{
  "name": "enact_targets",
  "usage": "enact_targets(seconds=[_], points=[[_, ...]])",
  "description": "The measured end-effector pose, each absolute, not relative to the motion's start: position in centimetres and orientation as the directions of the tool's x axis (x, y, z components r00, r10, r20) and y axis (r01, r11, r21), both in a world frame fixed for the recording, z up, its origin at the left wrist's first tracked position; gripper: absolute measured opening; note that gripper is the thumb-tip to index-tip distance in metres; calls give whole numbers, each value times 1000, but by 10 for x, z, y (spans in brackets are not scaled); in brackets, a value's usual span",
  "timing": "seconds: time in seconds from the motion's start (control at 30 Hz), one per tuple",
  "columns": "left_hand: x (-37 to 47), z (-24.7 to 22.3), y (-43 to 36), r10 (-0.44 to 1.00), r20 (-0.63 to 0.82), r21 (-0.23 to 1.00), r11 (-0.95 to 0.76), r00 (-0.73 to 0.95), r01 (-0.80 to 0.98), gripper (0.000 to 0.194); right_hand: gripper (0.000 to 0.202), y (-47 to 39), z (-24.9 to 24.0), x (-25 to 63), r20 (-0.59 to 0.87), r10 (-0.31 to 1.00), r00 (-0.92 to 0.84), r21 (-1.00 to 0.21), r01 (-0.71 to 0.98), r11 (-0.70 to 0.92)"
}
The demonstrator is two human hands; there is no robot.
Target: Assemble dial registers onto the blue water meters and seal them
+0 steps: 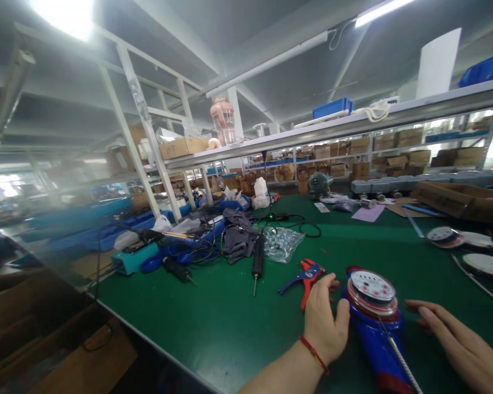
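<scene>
A blue and red device (373,339) with a round, clear-topped head lies on the green table, a braided cord running down along its handle. My left hand (326,317), a red string round its wrist, is just left of the device's head, fingers apart and nothing in its grasp. On the other side, my right hand (447,334) is beside the device with a gap between them, its fingers stretched out and holding nothing. Red and blue wire-stripping pliers (308,273) lie on the table right behind my left hand.
A black electric screwdriver (258,257) and a clear bag of small parts (281,243) lie left of centre. Further left are a teal box (135,258) and another black tool (176,269). Round parts (446,237) lie at right, under an overhead shelf (287,137).
</scene>
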State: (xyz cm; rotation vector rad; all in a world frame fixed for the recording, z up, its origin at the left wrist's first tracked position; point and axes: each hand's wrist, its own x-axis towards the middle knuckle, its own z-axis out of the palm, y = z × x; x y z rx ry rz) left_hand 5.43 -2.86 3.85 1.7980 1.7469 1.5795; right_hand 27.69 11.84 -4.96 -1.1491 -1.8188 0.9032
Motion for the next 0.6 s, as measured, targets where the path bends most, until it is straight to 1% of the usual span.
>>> enact_targets(seconds=[0.07, 0.13, 0.27, 0.43, 0.53, 0.6], points=[[54, 38, -28, 806, 534, 735, -293, -255, 612, 43, 41, 114, -40, 277, 158, 937, -311, -886, 374, 273], [53, 37, -28, 811, 530, 738, -296, -249, 607, 43, 47, 111, -33, 276, 126, 943, -309, -894, 377, 243], [53, 35, -26, 821, 519, 742, -296, -238, 601, 43, 55, 102, -22, 272, 144, 939, -312, -895, 363, 258], [52, 44, -26, 805, 542, 718, -295, -240, 631, 41, 51, 89, -12, 265, 170, 920, -352, -879, 368, 303], [38, 57, -38, 767, 583, 686, -286, -269, 669, 40, 52, 91, -20, 266, 183, 906, -382, -851, 399, 341], [16, 63, -55, 730, 606, 666, -247, -317, 703, 38, 54, 98, -32, 267, 174, 904, -390, -840, 421, 343]])
